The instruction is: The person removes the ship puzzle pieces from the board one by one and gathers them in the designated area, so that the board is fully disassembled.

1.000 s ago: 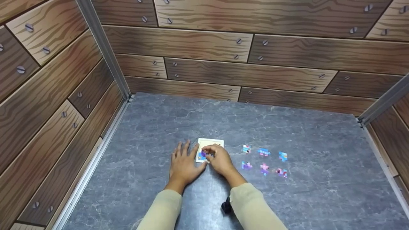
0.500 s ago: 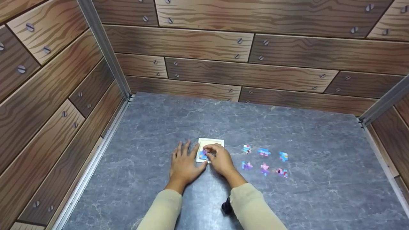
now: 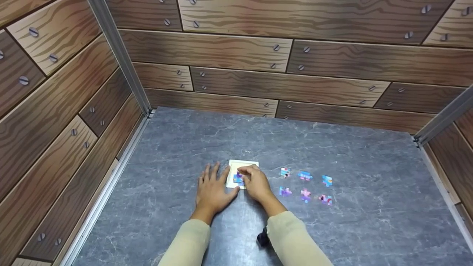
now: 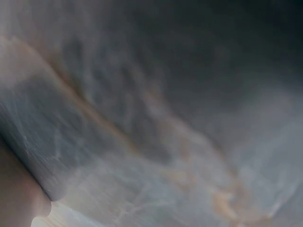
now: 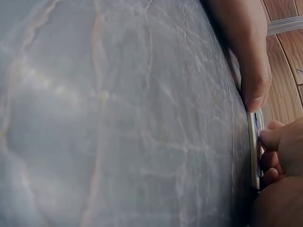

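Note:
A small cream-coloured puzzle tray (image 3: 244, 162) lies near the middle of the table. My left hand (image 3: 214, 190) rests spread on the tabletop, with its thumb and forefinger along the tray's left and near edges. Over the tray, my right hand (image 3: 255, 183) pinches a blue and purple puzzle piece (image 3: 237, 178) between thumb and fingers; part of the piece is hidden by them. The right wrist view shows the tray's edge (image 5: 254, 151) from the side, with the left thumb (image 5: 255, 90) at its corner. Blurred tabletop fills most of the left wrist view.
Several loose puzzle pieces lie in two rows right of the tray, among them a blue one (image 3: 327, 180) and a pink one (image 3: 305, 195). A black object (image 3: 262, 238) sits by the right sleeve. Wood-patterned walls (image 3: 236, 81) enclose the grey marbled table (image 3: 184, 136).
My right hand has shifted slightly to the right over the tray, the puzzle piece moving with it. The left hand and the loose pieces have stayed in place.

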`<state>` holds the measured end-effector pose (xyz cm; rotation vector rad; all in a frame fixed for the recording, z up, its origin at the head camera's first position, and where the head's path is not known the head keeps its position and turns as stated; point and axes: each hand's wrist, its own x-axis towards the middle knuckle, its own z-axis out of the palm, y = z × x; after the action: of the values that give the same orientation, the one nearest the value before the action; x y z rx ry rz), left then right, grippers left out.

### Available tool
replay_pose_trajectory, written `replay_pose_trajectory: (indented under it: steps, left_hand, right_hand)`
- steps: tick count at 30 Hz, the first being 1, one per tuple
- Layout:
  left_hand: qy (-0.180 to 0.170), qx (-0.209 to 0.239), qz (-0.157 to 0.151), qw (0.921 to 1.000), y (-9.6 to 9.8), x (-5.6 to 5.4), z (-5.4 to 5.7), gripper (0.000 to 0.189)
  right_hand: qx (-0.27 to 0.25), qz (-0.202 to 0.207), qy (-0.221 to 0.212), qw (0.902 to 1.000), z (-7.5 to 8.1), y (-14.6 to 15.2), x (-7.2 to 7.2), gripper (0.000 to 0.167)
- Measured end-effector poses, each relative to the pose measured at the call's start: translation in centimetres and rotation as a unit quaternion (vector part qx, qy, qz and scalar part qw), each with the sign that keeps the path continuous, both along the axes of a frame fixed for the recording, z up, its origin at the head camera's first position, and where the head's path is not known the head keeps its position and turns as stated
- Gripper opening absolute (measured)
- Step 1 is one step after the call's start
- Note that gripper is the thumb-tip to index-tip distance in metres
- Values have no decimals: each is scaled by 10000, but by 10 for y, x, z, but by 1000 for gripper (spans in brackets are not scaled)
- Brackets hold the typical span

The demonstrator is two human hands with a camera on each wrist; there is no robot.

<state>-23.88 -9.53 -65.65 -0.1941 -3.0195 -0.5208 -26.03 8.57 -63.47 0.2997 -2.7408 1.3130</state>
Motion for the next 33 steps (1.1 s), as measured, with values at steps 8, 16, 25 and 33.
replay_pose_trajectory:
  steps: [8, 16, 25, 33]
  left_hand:
    - [-65, -114, 0, 9999, 1, -1, -1, 85]
    - [-78, -85, -35, 9999, 1, 0, -1, 85]
    - [-128, -80, -44, 9999, 1, 0, 1, 85]
    - [-123, -123, -25, 9998, 0, 1, 1, 85]
  right_hand:
    - [-254, 566, -578, 9964, 4, 7, -3, 46]
    - [11, 687, -582, 9959, 7, 7, -4, 49]
    - [-98, 617, -641, 9960, 6, 9, -5, 42]
    - [-696, 513, -779, 9932, 3, 14, -6, 43]
